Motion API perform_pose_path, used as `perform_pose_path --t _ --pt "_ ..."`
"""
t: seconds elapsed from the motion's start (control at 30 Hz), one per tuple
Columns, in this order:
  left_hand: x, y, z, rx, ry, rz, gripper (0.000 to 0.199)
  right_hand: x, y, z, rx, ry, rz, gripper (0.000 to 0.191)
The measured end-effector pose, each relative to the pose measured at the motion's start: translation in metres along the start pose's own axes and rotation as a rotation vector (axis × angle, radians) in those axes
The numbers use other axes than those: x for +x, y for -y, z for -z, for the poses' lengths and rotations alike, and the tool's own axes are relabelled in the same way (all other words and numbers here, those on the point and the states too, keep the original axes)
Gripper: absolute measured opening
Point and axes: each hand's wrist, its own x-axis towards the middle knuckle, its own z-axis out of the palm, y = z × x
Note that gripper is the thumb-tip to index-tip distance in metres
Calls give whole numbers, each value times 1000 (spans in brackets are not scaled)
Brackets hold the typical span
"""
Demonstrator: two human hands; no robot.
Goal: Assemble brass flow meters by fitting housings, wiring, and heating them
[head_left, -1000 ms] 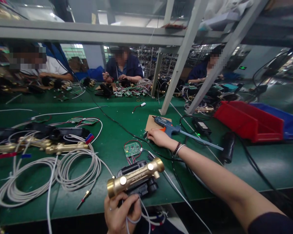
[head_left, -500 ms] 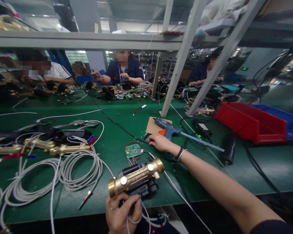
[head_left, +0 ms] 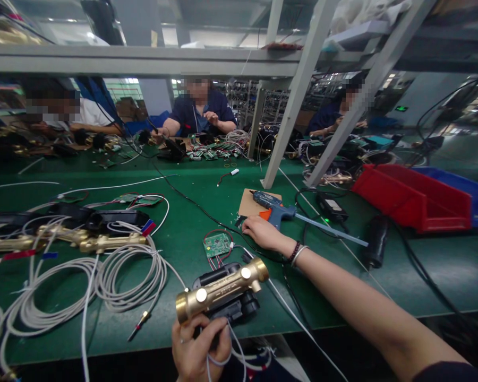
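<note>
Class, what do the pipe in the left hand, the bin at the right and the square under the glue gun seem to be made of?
Pipe: probably brass, smooth and shiny; it is yellow-gold with bright highlights.
Bin: likely glossy plastic, judging by its even red colour and moulded-looking walls.
Square: perhaps cardboard, matt; it is flat and plain brown, though thin wood is possible.

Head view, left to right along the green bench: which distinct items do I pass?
Small blue tape tag → red-and-blue tape tag → green rectangular circuit board → blue plastic glue gun → red plastic bin.
</note>
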Motion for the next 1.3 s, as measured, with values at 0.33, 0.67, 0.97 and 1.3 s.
perform_pose_path --t 0.33,0.67,0.97,1.3 --pt "5 -5 -1 -8 12 16 6 -109 84 64 333 -335 263 8" --pt "5 -5 -1 -23 37 20 7 -142 125 -38 62 -433 312 34" --pt "2 -3 -1 5 30 0 3 -143 128 -40 140 -426 247 32" --pt "2 -3 -1 28 39 -9 3 -147 122 -37 53 -396 273 30"
